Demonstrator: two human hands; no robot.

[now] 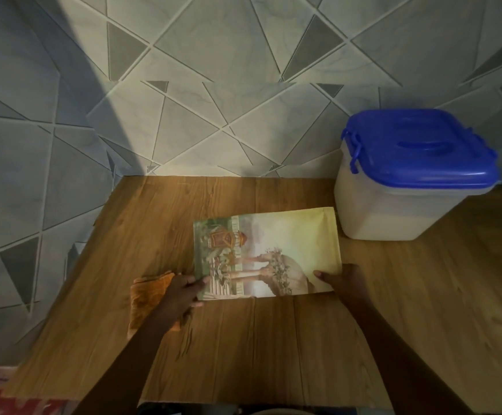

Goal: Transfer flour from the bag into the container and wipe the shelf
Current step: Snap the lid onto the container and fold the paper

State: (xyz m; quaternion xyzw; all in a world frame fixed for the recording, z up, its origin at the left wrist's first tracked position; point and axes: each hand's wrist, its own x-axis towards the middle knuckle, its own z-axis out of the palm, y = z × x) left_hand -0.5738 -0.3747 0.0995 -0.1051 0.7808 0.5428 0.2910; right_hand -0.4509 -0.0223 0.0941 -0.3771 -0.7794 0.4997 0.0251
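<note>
**Both grips on bag, near corners**

Left grip (180,290): pinches the near left corner of the flat printed bag (267,250), which is green and yellow with a garden scene. The thumb (199,281) lies on top; the fingers are curled under the edge.

Right grip (344,280): holds the near right corner the same way. The thumb (323,275) is on the printed face and the fingers are hidden below.

Bag: lies flat on the brown wood-grain shelf (273,339), about mid-shelf, long side left to right. Its far right corner sits just beside the container.

Container (393,211): square translucent white plastic tub at the right rear of the shelf, near the grey triangle-patterned tiled wall (213,100). Its blue clip-on lid (420,148) is on. Pale contents show through the wall; I cannot tell the level.

Orange crumpled cloth (148,292): lies on the shelf left of the bag, partly under the left wrist.
</note>
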